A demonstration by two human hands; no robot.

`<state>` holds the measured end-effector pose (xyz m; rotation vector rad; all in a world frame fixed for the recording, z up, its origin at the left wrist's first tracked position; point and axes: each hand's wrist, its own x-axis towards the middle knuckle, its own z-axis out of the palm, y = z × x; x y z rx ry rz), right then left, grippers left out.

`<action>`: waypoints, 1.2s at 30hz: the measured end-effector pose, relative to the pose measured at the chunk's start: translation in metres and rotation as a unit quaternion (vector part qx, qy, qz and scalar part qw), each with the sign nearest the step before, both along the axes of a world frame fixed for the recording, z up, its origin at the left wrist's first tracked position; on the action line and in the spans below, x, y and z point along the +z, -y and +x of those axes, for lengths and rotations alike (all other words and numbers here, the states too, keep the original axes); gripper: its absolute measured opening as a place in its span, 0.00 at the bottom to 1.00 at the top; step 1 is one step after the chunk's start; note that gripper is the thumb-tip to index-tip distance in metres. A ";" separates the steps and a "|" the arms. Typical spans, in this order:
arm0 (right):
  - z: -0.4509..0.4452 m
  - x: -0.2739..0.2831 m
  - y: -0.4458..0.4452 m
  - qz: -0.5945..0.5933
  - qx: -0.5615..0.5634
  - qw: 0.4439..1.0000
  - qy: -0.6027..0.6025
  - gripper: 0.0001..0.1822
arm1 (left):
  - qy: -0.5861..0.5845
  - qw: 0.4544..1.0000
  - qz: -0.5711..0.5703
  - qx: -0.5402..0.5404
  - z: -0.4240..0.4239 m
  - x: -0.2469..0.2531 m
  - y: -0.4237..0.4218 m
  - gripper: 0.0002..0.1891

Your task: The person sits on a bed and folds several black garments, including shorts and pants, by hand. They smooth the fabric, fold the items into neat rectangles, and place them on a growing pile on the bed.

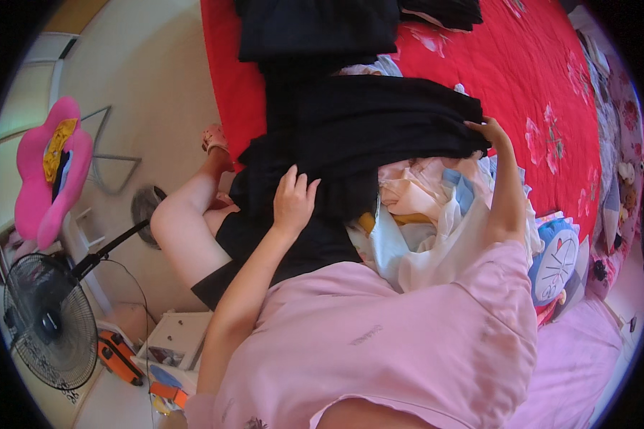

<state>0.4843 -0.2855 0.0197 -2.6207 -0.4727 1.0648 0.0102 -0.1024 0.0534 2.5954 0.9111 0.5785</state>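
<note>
A black garment [375,118] is spread over my lap and the bed's edge, its narrower end reaching to the right. At that end my right hand [488,134] pinches the cloth between thumb and fingers. My left hand [295,198] rests palm down on black fabric near my lap, fingers slightly apart, gripping nothing. Beyond the garment lies a folded black cloth stack [316,32], with another dark folded piece [443,12] to its right. Beside me, partly under the black garment, is a heap of pale peach, white and blue clothes [424,198].
The red floral bedspread [515,80] extends ahead and right. A round blue cartoon cushion [555,263] sits at my right. To the left are a black fan [51,322], a pink flower-shaped cushion [29,166] with clothes on it, and a white drawer cabinet [177,338].
</note>
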 end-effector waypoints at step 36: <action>-0.228 -0.021 -0.264 0.449 0.472 0.686 0.325 0.08 | 0.160 0.975 -0.151 0.033 0.000 0.015 -0.011 0.10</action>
